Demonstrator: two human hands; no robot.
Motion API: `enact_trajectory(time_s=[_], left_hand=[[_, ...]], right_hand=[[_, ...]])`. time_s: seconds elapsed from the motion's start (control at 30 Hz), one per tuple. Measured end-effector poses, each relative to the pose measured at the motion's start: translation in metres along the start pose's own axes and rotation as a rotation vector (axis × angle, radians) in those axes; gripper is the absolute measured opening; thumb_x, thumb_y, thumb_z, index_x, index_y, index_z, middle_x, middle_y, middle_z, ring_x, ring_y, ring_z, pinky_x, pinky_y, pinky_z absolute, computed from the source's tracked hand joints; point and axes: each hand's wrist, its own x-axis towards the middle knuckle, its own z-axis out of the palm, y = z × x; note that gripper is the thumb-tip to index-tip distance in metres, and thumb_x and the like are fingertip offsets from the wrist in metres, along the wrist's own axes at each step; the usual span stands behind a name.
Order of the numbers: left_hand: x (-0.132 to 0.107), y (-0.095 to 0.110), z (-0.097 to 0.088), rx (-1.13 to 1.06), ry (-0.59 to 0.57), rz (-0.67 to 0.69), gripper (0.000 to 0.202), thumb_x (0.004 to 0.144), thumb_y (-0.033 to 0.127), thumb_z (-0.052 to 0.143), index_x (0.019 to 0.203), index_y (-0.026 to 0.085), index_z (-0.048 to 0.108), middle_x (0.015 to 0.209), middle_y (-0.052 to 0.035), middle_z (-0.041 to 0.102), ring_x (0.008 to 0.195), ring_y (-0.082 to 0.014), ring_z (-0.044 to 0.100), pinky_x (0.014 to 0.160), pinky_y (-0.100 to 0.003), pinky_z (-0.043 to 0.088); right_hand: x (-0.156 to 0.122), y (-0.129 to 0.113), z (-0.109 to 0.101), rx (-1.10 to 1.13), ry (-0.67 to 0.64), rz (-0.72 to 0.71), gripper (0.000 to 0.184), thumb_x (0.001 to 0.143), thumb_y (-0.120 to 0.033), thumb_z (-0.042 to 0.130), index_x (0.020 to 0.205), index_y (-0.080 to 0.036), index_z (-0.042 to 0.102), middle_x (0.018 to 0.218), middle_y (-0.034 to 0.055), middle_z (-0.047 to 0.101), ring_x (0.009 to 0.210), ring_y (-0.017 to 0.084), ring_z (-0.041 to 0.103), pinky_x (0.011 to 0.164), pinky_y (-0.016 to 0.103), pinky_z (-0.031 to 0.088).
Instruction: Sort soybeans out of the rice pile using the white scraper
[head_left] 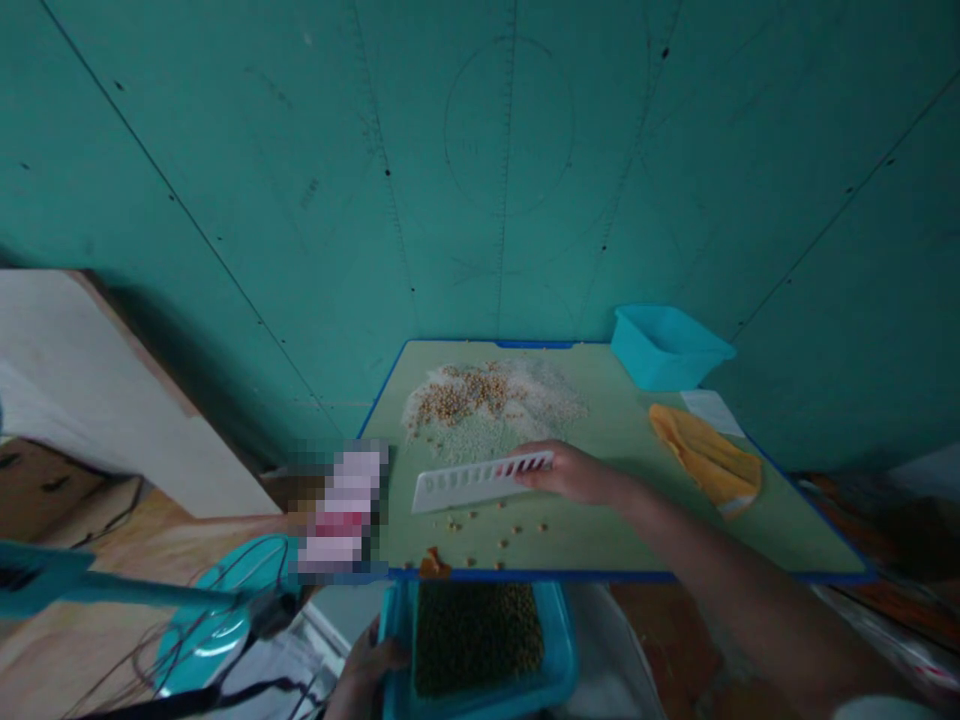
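Observation:
My right hand [574, 472] grips one end of a white slotted scraper [480, 480] and holds it low over the pale green board [645, 500], just in front of a heap of white grains and tan beans [487, 398]. A few loose beans [495, 528] lie scattered between the scraper and the board's front edge. My left hand [367, 665] clasps the left side of a blue tray [551, 670] filled with greenish-brown beans, held below the board's near edge.
A blue tub [667, 345] stands at the board's back right corner, with an orange cloth [709, 455] in front of it. A teal wall rises behind. To the left are a blurred-out object [341, 515], a teal fan with cables [210, 620] and a leaning wooden panel [105, 390].

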Motion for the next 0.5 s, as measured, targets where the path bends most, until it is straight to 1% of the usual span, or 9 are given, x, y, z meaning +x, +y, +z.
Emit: enact_trajectory(time_s=[0.13,0.23,0.3,0.4,0.47,0.5], left_hand=[[0.003,-0.003,0.004,0.004,-0.032,-0.001,0.025,0.05,0.008,0.061,0.073,0.016,0.068,0.056,-0.0029,0.071,0.054,-0.0269,0.066,0.051,-0.037,0.052],[0.006,-0.004,0.002,-0.001,-0.091,-0.017,0.026,0.052,0.008,0.062,0.075,0.018,0.068,0.057,-0.0016,0.071,0.056,-0.0261,0.066,0.051,-0.035,0.052],[0.006,-0.005,0.001,-0.013,-0.108,-0.013,0.026,0.052,0.007,0.062,0.075,0.019,0.068,0.055,-0.0006,0.07,0.055,-0.0254,0.066,0.052,-0.035,0.051],[0.005,-0.006,0.001,-0.026,-0.07,-0.003,0.024,0.052,0.006,0.062,0.071,0.019,0.067,0.051,0.001,0.066,0.054,-0.0245,0.064,0.055,-0.036,0.051],[0.004,-0.007,0.002,-0.038,-0.015,-0.007,0.021,0.05,0.006,0.063,0.066,0.02,0.066,0.048,0.003,0.063,0.053,-0.0229,0.063,0.057,-0.035,0.05],[0.005,-0.008,0.002,-0.046,0.014,-0.014,0.02,0.05,0.006,0.064,0.063,0.02,0.065,0.047,0.0041,0.061,0.053,-0.0219,0.062,0.058,-0.034,0.05]], right_hand=[[-0.008,0.005,-0.002,0.002,0.003,0.013,0.023,0.075,-0.032,0.06,0.09,-0.016,0.066,0.076,0.0007,0.064,0.064,0.012,0.052,0.06,0.024,0.041],[-0.012,0.003,-0.005,0.002,-0.002,0.028,0.024,0.075,-0.034,0.061,0.089,-0.016,0.066,0.075,0.0004,0.063,0.063,0.012,0.052,0.059,0.023,0.04],[-0.016,0.0,-0.008,0.021,0.015,0.04,0.025,0.074,-0.035,0.062,0.088,-0.016,0.066,0.076,0.0009,0.064,0.065,0.013,0.053,0.06,0.024,0.041],[-0.028,-0.001,-0.014,0.126,0.109,0.062,0.032,0.071,-0.04,0.064,0.091,-0.016,0.066,0.084,0.0037,0.068,0.075,0.017,0.058,0.069,0.029,0.044],[-0.041,0.005,-0.018,0.216,0.226,0.091,0.036,0.07,-0.043,0.065,0.094,-0.017,0.066,0.09,0.006,0.069,0.083,0.021,0.06,0.076,0.034,0.043],[-0.049,0.01,-0.02,0.252,0.313,0.103,0.036,0.069,-0.044,0.067,0.093,-0.018,0.067,0.092,0.0067,0.069,0.086,0.023,0.06,0.08,0.035,0.043]])
